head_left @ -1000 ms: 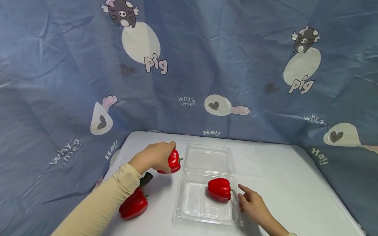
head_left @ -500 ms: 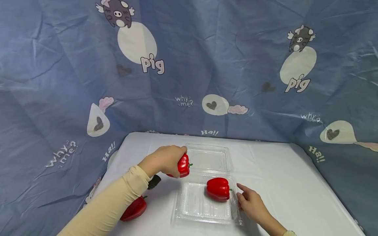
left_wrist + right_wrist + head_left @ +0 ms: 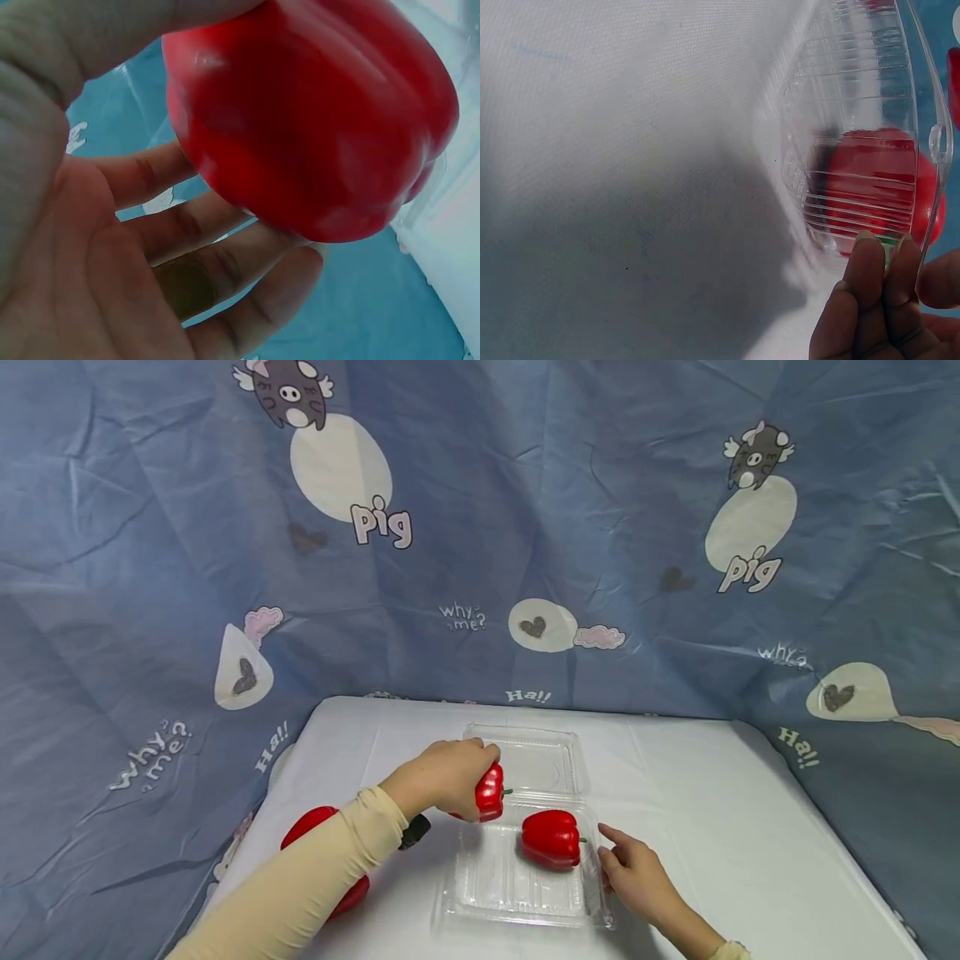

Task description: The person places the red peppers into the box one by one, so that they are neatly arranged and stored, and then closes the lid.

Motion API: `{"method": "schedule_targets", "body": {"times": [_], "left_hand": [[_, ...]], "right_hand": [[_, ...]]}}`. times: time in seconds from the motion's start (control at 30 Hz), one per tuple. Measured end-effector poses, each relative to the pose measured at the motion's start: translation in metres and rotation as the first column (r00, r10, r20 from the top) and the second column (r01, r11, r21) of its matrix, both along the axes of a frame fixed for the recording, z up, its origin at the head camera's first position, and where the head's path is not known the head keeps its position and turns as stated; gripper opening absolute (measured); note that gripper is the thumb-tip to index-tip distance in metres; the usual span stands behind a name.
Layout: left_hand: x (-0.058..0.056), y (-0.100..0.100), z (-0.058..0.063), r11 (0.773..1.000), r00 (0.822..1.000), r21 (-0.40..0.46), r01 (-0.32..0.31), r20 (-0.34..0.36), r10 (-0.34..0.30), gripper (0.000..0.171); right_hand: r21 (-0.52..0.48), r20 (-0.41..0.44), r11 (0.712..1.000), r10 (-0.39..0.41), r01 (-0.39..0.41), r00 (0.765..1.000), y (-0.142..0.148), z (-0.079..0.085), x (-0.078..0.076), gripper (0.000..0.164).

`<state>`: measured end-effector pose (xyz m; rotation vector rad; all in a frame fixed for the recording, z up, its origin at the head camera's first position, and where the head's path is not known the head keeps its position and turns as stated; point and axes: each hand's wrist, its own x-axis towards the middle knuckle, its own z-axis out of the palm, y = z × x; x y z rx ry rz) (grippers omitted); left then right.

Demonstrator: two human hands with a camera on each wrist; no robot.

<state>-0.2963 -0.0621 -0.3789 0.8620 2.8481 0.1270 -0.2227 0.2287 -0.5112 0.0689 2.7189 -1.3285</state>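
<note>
My left hand [image 3: 442,777] grips a glossy red bell pepper [image 3: 491,793], its green stem pointing right, over the left side of the clear plastic container. In the left wrist view the thumb lies over the pepper [image 3: 315,120] and the fingers curl under it. Another red bell pepper [image 3: 551,839] lies on its side in the right half of the container base [image 3: 487,893]. My right hand [image 3: 637,877] holds the container's right edge; in the right wrist view fingertips [image 3: 866,262] press the outer wall [image 3: 855,180] while other fingers reach past the rim.
The container's hinged lid [image 3: 528,760] lies open behind the base. Partly behind my left forearm are two red things, one farther back [image 3: 307,822] and a pepper nearer [image 3: 351,897]. Blue printed cloth [image 3: 480,527] stands behind the white table [image 3: 697,810].
My left hand has carried its bell pepper rightward and slightly nearer, from beside the container to over it. My right hand stays at the container's edge. The head view has shifted slightly.
</note>
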Motion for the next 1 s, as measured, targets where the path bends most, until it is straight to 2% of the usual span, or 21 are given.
{"method": "schedule_targets", "body": {"times": [0.13,0.43,0.8,1.0], "left_hand": [[0.002,0.009,-0.009,1.000,1.000,-0.025,0.016,-0.010,-0.017,0.060],[0.006,0.019,-0.034,0.999,0.999,-0.023,0.037,0.000,-0.037,0.060],[0.005,0.030,-0.046,0.996,0.998,-0.065,0.055,-0.029,-0.057,0.064],[0.005,0.035,-0.057,0.994,0.998,-0.095,0.055,-0.037,-0.059,0.066]], "right_hand": [[-0.006,0.003,1.000,-0.002,0.002,1.000,0.000,0.001,0.001,0.044],[-0.011,0.000,1.000,-0.001,0.001,1.000,-0.001,0.003,0.001,0.044],[-0.011,-0.015,1.000,0.006,-0.006,1.000,0.000,0.001,0.001,0.043],[-0.010,-0.014,1.000,0.010,-0.011,1.000,0.000,0.002,0.001,0.043]]}}
